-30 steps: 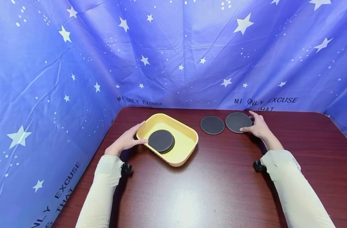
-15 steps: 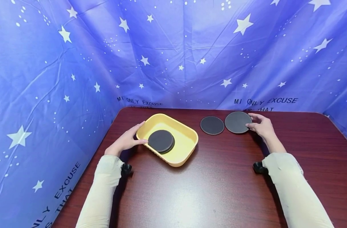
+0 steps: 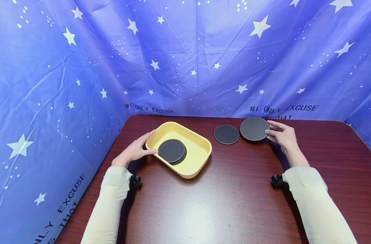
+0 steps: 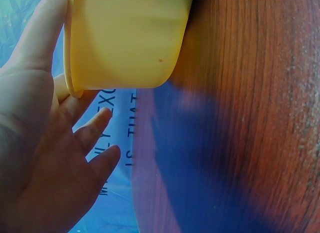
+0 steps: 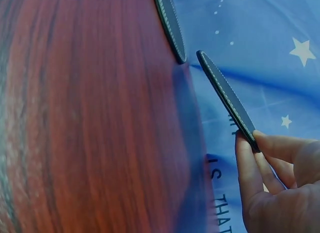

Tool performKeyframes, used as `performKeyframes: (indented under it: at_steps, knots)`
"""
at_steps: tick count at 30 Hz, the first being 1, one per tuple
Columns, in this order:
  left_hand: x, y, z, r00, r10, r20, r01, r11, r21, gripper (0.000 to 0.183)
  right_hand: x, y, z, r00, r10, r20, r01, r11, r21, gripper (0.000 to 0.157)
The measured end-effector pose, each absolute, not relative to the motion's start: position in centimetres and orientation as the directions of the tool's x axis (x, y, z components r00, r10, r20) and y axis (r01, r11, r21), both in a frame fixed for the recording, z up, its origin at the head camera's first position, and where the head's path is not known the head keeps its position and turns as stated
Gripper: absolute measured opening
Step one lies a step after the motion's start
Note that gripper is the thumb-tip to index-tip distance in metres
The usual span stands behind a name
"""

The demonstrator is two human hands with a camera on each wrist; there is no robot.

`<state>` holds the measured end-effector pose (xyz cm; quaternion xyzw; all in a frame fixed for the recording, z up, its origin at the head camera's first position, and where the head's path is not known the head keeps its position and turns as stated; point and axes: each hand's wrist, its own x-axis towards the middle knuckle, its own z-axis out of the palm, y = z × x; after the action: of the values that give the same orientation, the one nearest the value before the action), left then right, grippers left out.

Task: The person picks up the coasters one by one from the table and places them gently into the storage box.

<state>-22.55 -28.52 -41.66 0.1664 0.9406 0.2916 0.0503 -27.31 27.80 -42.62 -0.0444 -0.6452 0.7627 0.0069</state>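
My right hand (image 3: 284, 137) pinches a round black coaster (image 3: 254, 128) by its right edge, thumb on top and fingers beneath. In the right wrist view this coaster (image 5: 227, 98) is tilted and held off the wood, with the hand (image 5: 285, 173) at its lower end. A second black coaster (image 3: 226, 134) lies flat on the table just left of it. My left hand (image 3: 133, 150) grips the left corner of a yellow plastic basin (image 3: 200, 159), thumb and forefinger at the rim; the other fingers hang loose in the left wrist view. Stacked black coasters (image 3: 172, 151) lie inside the basin.
The dark red wood-grain table (image 3: 234, 196) runs back to a blue star-patterned curtain (image 3: 194, 54), which also hangs along the left side. A black wrist camera (image 3: 135, 182) sits at the left cuff, and another (image 3: 277, 180) at the right cuff.
My right hand has moved slightly right and now holds the right coaster clear of the table, where it lay flat one second ago. The left hand and basin have stayed put.
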Motion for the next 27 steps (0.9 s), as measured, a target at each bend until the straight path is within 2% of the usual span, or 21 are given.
performKeyframes:
  at_steps: [17, 27]
  knots:
    - [-22.5, -28.6, -41.6, -0.942, 0.335, -0.010, 0.269, 0.773, 0.574, 0.094, -26.4, 25.8, -41.1, -0.999, -0.012, -0.051, 0.052, -0.175, -0.983, 0.039]
    - [-22.5, -28.5, -41.5, -0.941, 0.337, -0.010, 0.270, 0.772, 0.575, 0.095, -25.8, 24.1, -40.2, -0.998, -0.042, -0.038, 0.043, -0.125, -0.991, 0.039]
